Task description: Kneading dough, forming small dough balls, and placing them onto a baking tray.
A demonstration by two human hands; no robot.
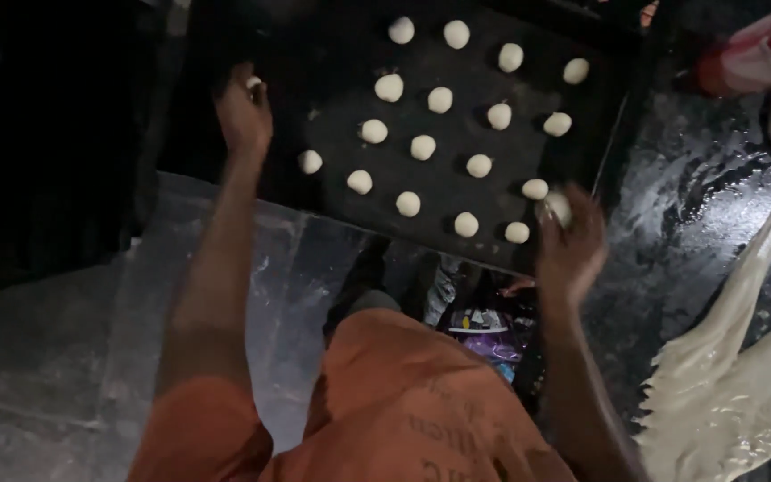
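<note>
Dim room, dark wet-looking worktop [689,205] dusted with flour, clear plastic sheet [225,295] over the lower left. Our left hand [243,112] has fingers pinched together on a small dough ball [253,83] at the left edge of the black baking tray [332,192]. Our right hand [571,243] has fingers curled round another dough ball [557,207] at the tray's near right corner. Balls are round, no long axis to call. The tray sits skewed, long side running lower left to upper right, rows of dough balls [423,147] following that line. Long strip of dough [742,357] trails down the right side. A small purple and white package [479,326] lies below the tray's near edge; red and white striped cloth [765,54] top right.
</note>
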